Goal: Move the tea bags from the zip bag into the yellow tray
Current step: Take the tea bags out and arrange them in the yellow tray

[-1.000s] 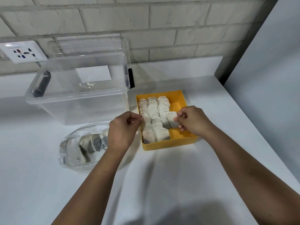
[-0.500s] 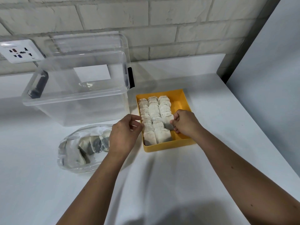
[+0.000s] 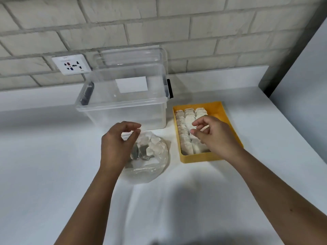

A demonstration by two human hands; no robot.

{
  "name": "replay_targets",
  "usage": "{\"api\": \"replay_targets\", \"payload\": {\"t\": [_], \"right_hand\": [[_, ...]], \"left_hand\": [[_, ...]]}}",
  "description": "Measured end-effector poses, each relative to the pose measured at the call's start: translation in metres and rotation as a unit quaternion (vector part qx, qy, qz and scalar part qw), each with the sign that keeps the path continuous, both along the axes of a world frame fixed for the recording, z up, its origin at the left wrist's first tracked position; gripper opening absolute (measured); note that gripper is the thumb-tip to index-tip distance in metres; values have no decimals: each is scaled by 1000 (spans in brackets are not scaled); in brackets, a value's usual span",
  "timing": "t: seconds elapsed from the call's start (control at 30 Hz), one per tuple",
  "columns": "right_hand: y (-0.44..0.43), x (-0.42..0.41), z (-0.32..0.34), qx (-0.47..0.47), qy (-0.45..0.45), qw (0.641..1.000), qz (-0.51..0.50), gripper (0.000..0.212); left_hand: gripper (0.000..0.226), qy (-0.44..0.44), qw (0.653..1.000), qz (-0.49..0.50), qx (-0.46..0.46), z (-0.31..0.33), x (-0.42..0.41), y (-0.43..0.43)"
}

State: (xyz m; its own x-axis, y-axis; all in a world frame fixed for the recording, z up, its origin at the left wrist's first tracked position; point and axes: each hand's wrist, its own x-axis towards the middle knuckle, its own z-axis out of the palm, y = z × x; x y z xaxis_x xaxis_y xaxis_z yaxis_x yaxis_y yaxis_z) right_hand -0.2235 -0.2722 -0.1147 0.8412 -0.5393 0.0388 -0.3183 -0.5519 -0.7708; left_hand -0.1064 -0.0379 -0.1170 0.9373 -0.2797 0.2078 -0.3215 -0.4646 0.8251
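Clear zip bag (image 3: 150,156) half hidden behind left hand (image 3: 116,144), both hands' fingers loose, empty.

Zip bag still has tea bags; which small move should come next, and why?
Probably lower the left hand into the zip bag and pinch one tea bag: both hands look empty, the left hovers over the bag, and the yellow tray has free space.

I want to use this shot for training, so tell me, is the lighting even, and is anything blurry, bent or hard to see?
Head view: soft, even light, with faint arm shadows on the white counter. Wide-angle bending curves the brick wall and counter edges. The zip bag and clear bin are see-through and low in contrast. Left hand and right hand look slightly soft.
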Motion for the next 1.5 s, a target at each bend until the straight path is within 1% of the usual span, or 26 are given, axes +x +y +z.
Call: {"api": "replay_targets", "payload": {"t": [0.1, 0.13, 0.2, 0.3, 0.37, 0.4, 0.47, 0.53, 0.6, 0.67, 0.77, 0.87, 0.93, 1.03, 1.1, 1.23, 1.3, 1.37, 1.4, 1.5], "right_hand": [[39, 6, 7, 90, -14, 993, 72, 10], [51, 10, 5, 108, -16, 989, 103, 10], [74, 21, -2, 124, -21, 979, 161, 12], [102, 41, -18, 113, -16, 968, 222, 18], [115, 53, -29, 109, -1, 963, 245, 21], [118, 57, -34, 103, 7, 963, 247, 21], [122, 63, -39, 81, 23, 964, 252, 23], [123, 68, -40, 36, 29, 962, 269, 26], [126, 73, -40, -29, 36, 951, 305, 29], [130, 82, -39, -75, 48, 934, 346, 33], [137, 98, -42, -145, 67, 909, 384, 47], [144, 114, -50, -223, 93, 890, 388, 66], [148, 120, -55, -246, 93, 884, 386, 73], [150, 122, -57, -218, 99, 895, 376, 68], [149, 120, -57, -217, 103, 896, 373, 62], [140, 114, -50, -212, 128, 889, 386, 26], [132, 111, -47, -204, 137, 887, 392, 20], [123, 108, -45, -182, 134, 895, 384, 13], [119, 106, -43, -165, 127, 905, 372, 13], [109, 98, -33, -105, 94, 935, 325, 25]], "left_hand": [[16, -31, 992, 28, 117, -17, 13, 41], [17, -18, 987, 30, 158, -24, 16, 50], [23, 42, 976, 35, 213, -34, 16, 59], [46, 127, 966, 21, 225, -43, 14, 57], [59, 144, 963, 7, 229, -43, 15, 57], [62, 142, 963, 1, 228, -41, 17, 57], [61, 124, 967, -3, 221, -36, 18, 62], [59, 109, 972, -5, 207, -33, 18, 69], [62, 108, 976, -9, 191, -31, 16, 75], [65, 114, 978, -22, 174, -30, 16, 81], [70, 122, 980, -47, 153, -30, 15, 85], [75, 112, 980, -55, 154, -31, 17, 87], [76, 106, 981, -55, 155, -31, 18, 89], [73, 117, 979, -60, 155, -30, 18, 90], [74, 122, 978, -62, 157, -30, 18, 90], [73, 133, 978, -58, 153, -31, 14, 86], [68, 131, 979, -51, 149, -32, 13, 84], [66, 131, 978, -48, 158, -33, 12, 84], [67, 131, 976, -50, 168, -34, 11, 84], [63, 101, 977, -45, 183, -34, 11, 84]]}}
